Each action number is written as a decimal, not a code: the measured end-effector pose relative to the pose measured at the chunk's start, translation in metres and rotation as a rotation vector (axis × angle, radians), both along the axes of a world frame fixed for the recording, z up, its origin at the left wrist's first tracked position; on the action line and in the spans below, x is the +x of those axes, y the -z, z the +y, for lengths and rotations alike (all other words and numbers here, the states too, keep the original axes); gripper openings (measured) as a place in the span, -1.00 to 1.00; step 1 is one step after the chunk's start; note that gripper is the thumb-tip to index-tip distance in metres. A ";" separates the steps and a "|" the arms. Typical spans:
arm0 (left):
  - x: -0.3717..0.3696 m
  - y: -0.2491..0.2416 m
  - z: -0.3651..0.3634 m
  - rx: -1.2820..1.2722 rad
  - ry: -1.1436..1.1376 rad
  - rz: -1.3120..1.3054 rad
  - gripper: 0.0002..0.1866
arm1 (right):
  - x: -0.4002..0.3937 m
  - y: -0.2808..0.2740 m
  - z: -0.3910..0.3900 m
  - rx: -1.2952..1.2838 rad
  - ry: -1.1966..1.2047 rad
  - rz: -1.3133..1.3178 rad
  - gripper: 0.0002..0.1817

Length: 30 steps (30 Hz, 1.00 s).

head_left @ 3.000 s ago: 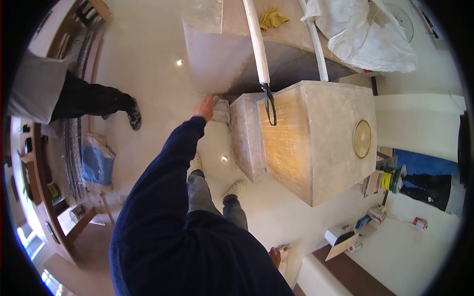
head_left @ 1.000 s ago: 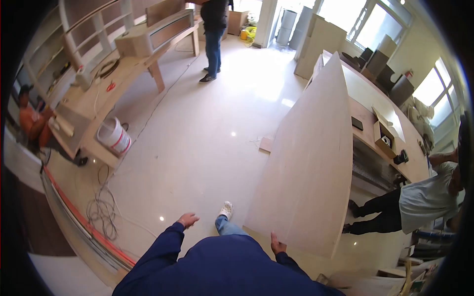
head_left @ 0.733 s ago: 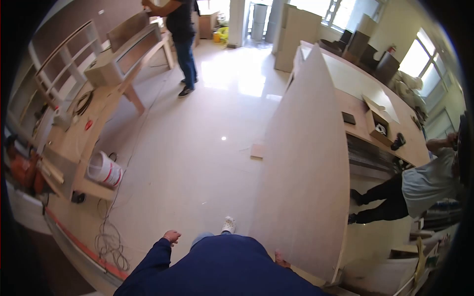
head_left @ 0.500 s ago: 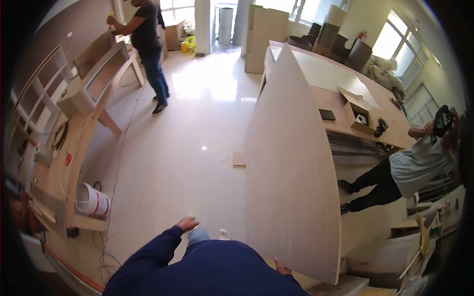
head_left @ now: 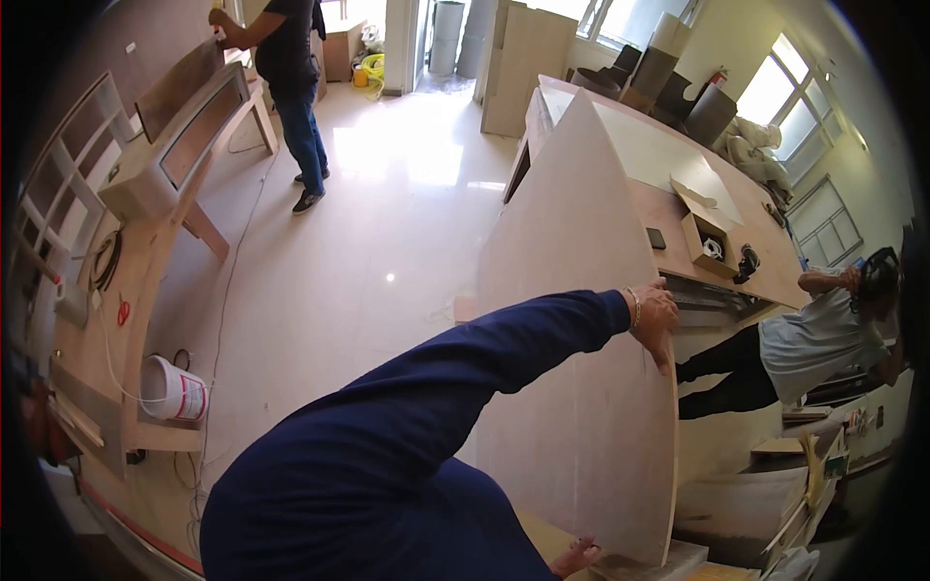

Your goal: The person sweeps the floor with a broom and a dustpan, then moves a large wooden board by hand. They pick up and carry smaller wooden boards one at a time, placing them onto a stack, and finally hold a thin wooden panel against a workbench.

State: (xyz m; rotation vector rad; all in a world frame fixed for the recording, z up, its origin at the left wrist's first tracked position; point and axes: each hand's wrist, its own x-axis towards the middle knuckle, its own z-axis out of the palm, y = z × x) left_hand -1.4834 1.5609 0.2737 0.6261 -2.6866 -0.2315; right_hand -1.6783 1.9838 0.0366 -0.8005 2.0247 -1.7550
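Wooden panel [head_left: 572, 228], clasped at one edge, beside a worktable [head_left: 775, 261].
The left hand [head_left: 654, 321] pinches its long right edge, probably to steady so broad a sheet; the right hand [head_left: 577, 556] sits by its lower end, grip impossible to tell. Red-marked print on the white bucket [head_left: 176, 390] is too small to read.

You see a pale wood board [head_left: 591, 426], smooth and matt, right of centre in the frame, crossed by your sleeve [head_left: 417, 378] of dull cloth, with a glossy, light-reflecting floor [head_left: 358, 232] at upper middle and a white plastic bucket [head_left: 174, 391] at lower left.
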 end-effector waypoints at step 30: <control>0.100 0.045 0.048 -0.115 -0.341 0.607 -0.35 | -0.095 0.025 -0.024 0.835 -0.646 0.451 -0.47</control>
